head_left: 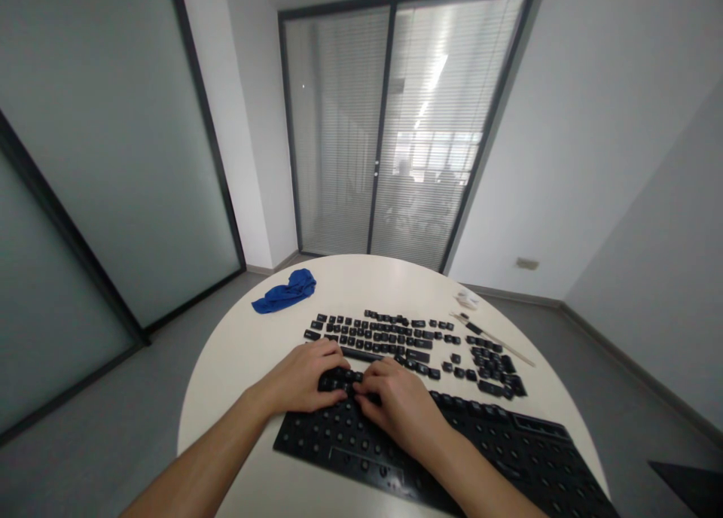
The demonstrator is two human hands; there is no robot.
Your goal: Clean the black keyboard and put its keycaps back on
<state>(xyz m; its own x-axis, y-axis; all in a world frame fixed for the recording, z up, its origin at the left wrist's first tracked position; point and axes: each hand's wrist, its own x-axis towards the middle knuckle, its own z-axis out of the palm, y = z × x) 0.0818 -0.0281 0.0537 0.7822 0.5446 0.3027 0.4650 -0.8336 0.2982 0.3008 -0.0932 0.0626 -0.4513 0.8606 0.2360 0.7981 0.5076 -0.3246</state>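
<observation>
A black keyboard (480, 446) lies at a slant along the table's near side, most of its key posts bare. At its upper left corner, my left hand (309, 375) is closed round the edge, thumb in front and fingers behind. A few fitted black keycaps (334, 382) show between that thumb and forefinger. Right beside them my right hand (395, 399) is pinched, fingertips on a dark keycap mostly hidden by the fingers. My right wrist and forearm cover the middle of the keyboard. Behind both hands, loose keycaps (376, 333) lie in rows, in roughly keyboard order.
More loose keycaps (491, 364) are grouped at the right. Beyond them lie a thin brush (497, 339) and a small whitish item (466, 300) I cannot make out. A crumpled blue cloth (288, 290) rests at the back left of the round white table (226, 375).
</observation>
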